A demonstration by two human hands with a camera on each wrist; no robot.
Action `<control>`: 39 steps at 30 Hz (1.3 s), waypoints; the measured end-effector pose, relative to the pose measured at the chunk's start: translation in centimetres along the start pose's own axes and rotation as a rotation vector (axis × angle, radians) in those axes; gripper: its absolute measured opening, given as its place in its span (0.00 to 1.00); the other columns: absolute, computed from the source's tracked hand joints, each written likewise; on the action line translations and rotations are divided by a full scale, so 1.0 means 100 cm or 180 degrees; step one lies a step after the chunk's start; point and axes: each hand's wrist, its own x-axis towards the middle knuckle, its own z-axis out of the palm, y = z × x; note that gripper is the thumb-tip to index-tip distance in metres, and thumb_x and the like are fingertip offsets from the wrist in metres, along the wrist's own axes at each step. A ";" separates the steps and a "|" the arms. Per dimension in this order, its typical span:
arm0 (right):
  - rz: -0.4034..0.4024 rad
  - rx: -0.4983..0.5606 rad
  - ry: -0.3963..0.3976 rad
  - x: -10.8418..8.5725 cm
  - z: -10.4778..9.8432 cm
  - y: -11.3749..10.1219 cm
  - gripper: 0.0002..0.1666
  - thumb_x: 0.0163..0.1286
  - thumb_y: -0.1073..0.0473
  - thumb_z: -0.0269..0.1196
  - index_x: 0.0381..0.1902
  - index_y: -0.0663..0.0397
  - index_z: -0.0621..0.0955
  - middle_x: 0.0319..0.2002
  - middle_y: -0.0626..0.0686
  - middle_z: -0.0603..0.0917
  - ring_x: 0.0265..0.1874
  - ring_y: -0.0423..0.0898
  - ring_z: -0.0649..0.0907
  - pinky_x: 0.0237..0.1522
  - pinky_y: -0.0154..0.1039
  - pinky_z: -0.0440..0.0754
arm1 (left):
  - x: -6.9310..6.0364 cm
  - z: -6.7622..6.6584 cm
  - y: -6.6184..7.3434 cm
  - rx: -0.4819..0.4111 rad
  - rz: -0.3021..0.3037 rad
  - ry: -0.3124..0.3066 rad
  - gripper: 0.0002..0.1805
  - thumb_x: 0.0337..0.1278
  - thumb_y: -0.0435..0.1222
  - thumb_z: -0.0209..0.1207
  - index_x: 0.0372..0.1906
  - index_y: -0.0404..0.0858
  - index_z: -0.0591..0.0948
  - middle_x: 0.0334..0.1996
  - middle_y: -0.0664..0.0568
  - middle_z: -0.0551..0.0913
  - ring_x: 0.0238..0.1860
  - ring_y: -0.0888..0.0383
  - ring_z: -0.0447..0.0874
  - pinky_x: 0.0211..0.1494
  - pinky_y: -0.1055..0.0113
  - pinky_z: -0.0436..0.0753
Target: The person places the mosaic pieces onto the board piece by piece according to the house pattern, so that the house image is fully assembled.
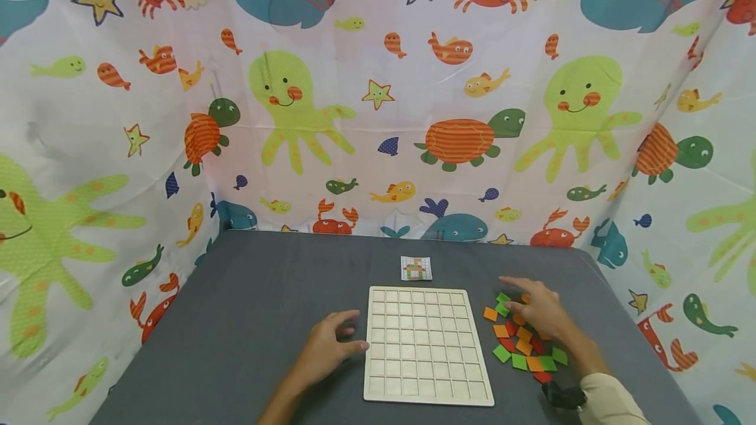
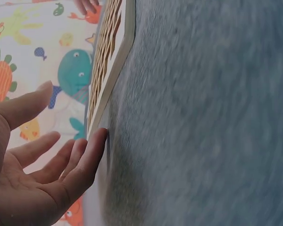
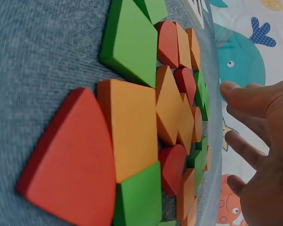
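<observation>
A cream board (image 1: 424, 345) with a grid of shallow square cells lies flat on the grey table. Beside its left edge is my left hand (image 1: 328, 348), thumb and fingers spread apart and holding nothing; whether it touches the rim I cannot tell. Red, orange and green wooden pieces (image 1: 525, 346) are scattered to the right of the board, mostly squares with some rounded ones. Over the far part of these pieces hovers my right hand (image 1: 540, 310), fingers extended. In the right wrist view, nothing sits between the fingers of that hand (image 3: 273, 165).
Behind the board lies a small printed card (image 1: 416, 269) with a coloured grid picture. A white curtain (image 1: 354, 202) with sea animals borders the table at the back and both sides. On the right wrist is a black strap (image 1: 564, 395), next to a pale sleeve (image 1: 611, 400).
</observation>
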 end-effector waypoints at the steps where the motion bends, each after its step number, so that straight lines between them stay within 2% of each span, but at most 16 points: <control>1: 0.0007 -0.0003 0.0000 0.000 0.001 0.001 0.32 0.71 0.62 0.71 0.72 0.55 0.79 0.69 0.70 0.78 0.69 0.75 0.70 0.57 0.79 0.59 | -0.001 0.001 0.000 -0.0021 -0.0016 -0.0008 0.36 0.57 0.40 0.77 0.69 0.32 0.79 0.65 0.35 0.80 0.60 0.38 0.84 0.53 0.49 0.90; 6: 0.0036 0.0027 -0.0010 0.000 0.005 0.006 0.30 0.72 0.64 0.69 0.71 0.53 0.79 0.68 0.69 0.79 0.68 0.73 0.70 0.55 0.75 0.59 | -0.002 0.008 -0.001 -0.0142 -0.0111 -0.0048 0.37 0.58 0.41 0.76 0.69 0.31 0.78 0.65 0.35 0.80 0.61 0.37 0.83 0.49 0.56 0.91; 11: 0.0050 0.0015 0.0000 0.000 0.009 0.011 0.28 0.72 0.66 0.68 0.69 0.51 0.82 0.66 0.67 0.82 0.65 0.70 0.72 0.53 0.70 0.61 | -0.002 0.012 0.000 -0.0434 -0.0253 -0.0079 0.37 0.58 0.37 0.76 0.70 0.30 0.77 0.67 0.33 0.78 0.63 0.36 0.81 0.46 0.62 0.92; 16: 0.0025 -0.0026 0.0008 0.001 0.011 0.014 0.27 0.72 0.68 0.67 0.67 0.49 0.84 0.64 0.65 0.84 0.65 0.70 0.73 0.52 0.69 0.62 | -0.002 0.017 0.000 -0.0673 -0.0408 -0.0078 0.37 0.57 0.34 0.76 0.71 0.29 0.76 0.68 0.33 0.77 0.63 0.37 0.81 0.44 0.61 0.92; 19: 0.0021 -0.0031 0.0019 0.002 0.012 0.015 0.26 0.72 0.68 0.67 0.67 0.48 0.84 0.64 0.65 0.84 0.64 0.69 0.73 0.51 0.69 0.61 | -0.002 0.019 0.000 -0.0766 -0.0418 -0.0096 0.37 0.57 0.32 0.76 0.71 0.28 0.76 0.68 0.31 0.77 0.63 0.36 0.82 0.43 0.59 0.93; 24: -0.0012 -0.0048 0.0048 0.004 0.011 0.016 0.26 0.71 0.68 0.68 0.65 0.48 0.85 0.64 0.64 0.84 0.60 0.66 0.74 0.51 0.67 0.60 | 0.000 0.022 0.000 -0.0811 -0.0463 -0.0112 0.37 0.56 0.30 0.76 0.71 0.28 0.76 0.68 0.31 0.77 0.61 0.38 0.83 0.41 0.59 0.93; 31: -0.0056 -0.0181 0.0087 0.003 0.010 0.015 0.24 0.71 0.67 0.69 0.62 0.46 0.87 0.62 0.61 0.86 0.58 0.61 0.74 0.44 0.55 0.57 | 0.000 0.023 -0.002 -0.0830 -0.0474 -0.0163 0.37 0.56 0.29 0.74 0.72 0.27 0.75 0.68 0.31 0.77 0.61 0.38 0.83 0.41 0.58 0.93; 39: -0.0019 -0.0155 0.0007 0.002 0.009 0.015 0.23 0.70 0.66 0.70 0.61 0.44 0.88 0.60 0.59 0.87 0.60 0.62 0.74 0.44 0.54 0.58 | 0.000 0.023 -0.003 -0.0842 -0.0433 -0.0166 0.37 0.52 0.23 0.73 0.70 0.26 0.75 0.67 0.31 0.77 0.60 0.38 0.83 0.41 0.59 0.93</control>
